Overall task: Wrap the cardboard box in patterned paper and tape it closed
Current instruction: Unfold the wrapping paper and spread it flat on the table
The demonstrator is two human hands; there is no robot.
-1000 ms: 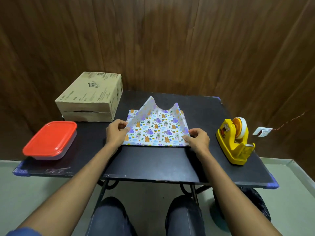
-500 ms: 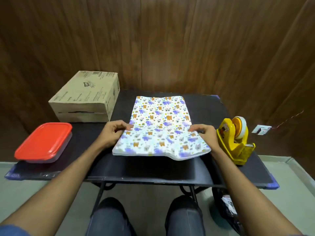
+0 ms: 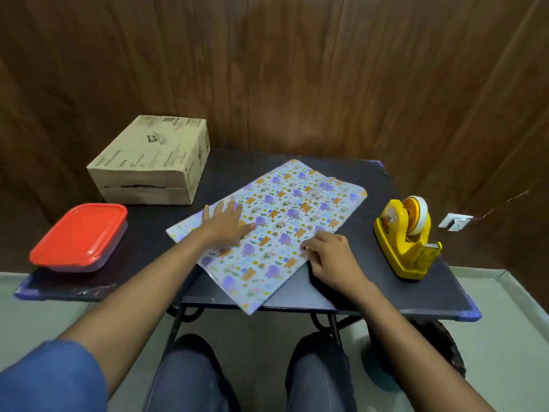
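— Patterned paper (image 3: 285, 221) lies flat on your black table (image 3: 371, 281), turned at a slant, one corner poking past the near edge. It's pale blue with small purple and orange animals, and it looks doubled over along its far right side.

— And your hands?

— Your left hand (image 3: 225, 223) presses flat on the sheet's left part, fingers straight and spread, gripping nothing. Your right hand (image 3: 329, 257) rests at the sheet's right edge with fingers curled; whether they pinch the paper, you cannot tell from this view.

— Where's your cardboard box (image 3: 154, 162)?

— At the far left corner of the table, plain brown with printed text, closed, apart from the paper. A red-lidded container (image 3: 78, 236) sits in front of it, and your yellow tape dispenser (image 3: 407, 239) stands to the right, well clear of the sheet.
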